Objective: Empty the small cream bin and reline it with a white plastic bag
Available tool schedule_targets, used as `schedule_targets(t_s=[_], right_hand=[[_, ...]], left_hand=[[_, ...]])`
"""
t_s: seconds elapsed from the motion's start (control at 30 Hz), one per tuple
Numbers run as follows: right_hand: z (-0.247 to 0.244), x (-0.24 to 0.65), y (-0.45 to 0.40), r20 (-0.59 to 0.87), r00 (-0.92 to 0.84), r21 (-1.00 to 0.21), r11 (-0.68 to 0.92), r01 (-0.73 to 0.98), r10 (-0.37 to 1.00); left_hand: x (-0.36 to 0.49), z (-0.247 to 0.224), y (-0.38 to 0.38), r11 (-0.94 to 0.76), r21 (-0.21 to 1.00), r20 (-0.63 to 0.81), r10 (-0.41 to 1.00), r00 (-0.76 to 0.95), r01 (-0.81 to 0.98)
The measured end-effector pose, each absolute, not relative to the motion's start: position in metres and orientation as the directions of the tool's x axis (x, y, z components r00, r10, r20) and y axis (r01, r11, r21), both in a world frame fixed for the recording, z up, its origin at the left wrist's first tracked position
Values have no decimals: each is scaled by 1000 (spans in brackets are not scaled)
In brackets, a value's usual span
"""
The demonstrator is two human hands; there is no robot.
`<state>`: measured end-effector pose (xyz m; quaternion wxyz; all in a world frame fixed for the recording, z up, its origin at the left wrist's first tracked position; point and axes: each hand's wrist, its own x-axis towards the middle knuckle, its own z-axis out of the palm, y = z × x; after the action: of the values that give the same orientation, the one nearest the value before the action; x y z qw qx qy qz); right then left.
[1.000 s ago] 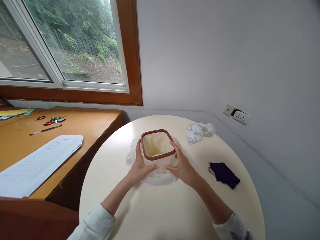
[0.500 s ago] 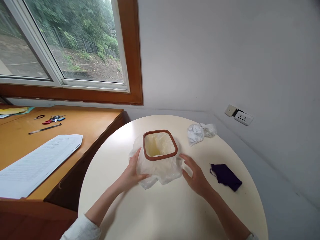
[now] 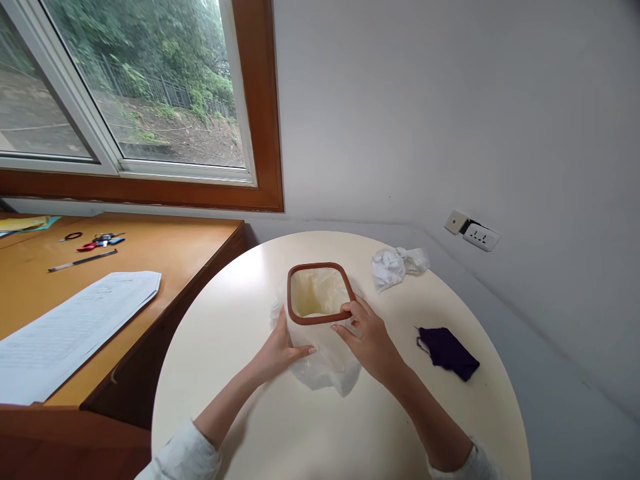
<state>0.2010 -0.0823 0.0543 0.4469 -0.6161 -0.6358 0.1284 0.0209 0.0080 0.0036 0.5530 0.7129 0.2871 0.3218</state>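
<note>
A small bin with a brown square rim stands upright on the round cream table. A translucent white plastic bag lines it and hangs over its outside. My left hand lies against the bin's left side over the bag, thumb spread across the front. At the front right corner, my right hand has its fingers curled over the rim and its thumb against the bag below.
A knotted clear bag with white contents lies at the back right, and a dark purple cloth at the right. The wooden desk on the left bears papers, a pen and keys.
My right hand has moved from beside the bin onto the rim's front right corner and taken hold. The bag's hanging part has shifted and bunches differently at the front.
</note>
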Motion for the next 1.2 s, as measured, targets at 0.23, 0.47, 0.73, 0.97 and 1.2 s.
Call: schedule_targets(t_s=[0.23,0.47,0.73,0.97,1.2], right_hand=[[56,215,-105,410,201,-681,152,717,890],[58,260,-146,393,342,-677,17,736,854],[54,335,-165,374,476,-679,-114,725,796],[42,367,-144,390,519,-655,-166,737,761],[47,382,-137,384,509,-656,-160,738,770]], left_hand=[[42,4,-2,-278,956,159,764,626,97],[63,-1,-16,-310,939,113,691,714,151],[63,-19,-17,-308,920,50,705,707,242],[63,-23,-18,-325,908,47,707,706,265],[63,-27,-17,-322,911,54,713,699,258]])
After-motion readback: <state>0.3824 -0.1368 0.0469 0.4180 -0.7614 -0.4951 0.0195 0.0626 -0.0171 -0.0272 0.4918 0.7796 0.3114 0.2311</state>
